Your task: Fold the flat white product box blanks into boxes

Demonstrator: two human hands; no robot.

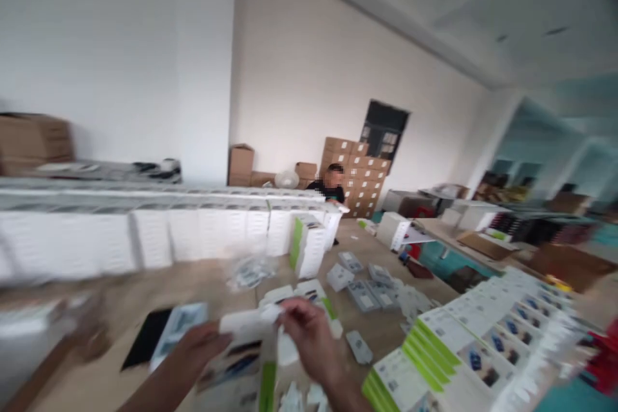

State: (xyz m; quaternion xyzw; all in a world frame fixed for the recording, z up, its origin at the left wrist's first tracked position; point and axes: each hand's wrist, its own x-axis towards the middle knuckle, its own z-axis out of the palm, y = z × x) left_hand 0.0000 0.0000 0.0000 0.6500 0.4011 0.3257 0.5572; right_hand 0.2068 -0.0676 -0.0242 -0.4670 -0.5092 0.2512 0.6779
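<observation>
The right hand (311, 338) pinches the top flap of a white-and-green retail box (251, 360) between thumb and fingertips, and the left hand (200, 344) grips the same box from its nine o'clock side, fingers curled against the flap; the box sits low in the view, between the two hands, above the wooden table (203, 283). The picture is blurred by motion, so the print on the box cannot be read. At ten o'clock from the hands a flat black sheet (145, 338) lies on the table. At three o'clock, rows of matching boxes (463, 341) lie fanned out. At twelve o'clock stands a long wall of white boxes (159, 232), and beyond it a seated person (331, 187) before stacked brown cartons (362, 174).
</observation>
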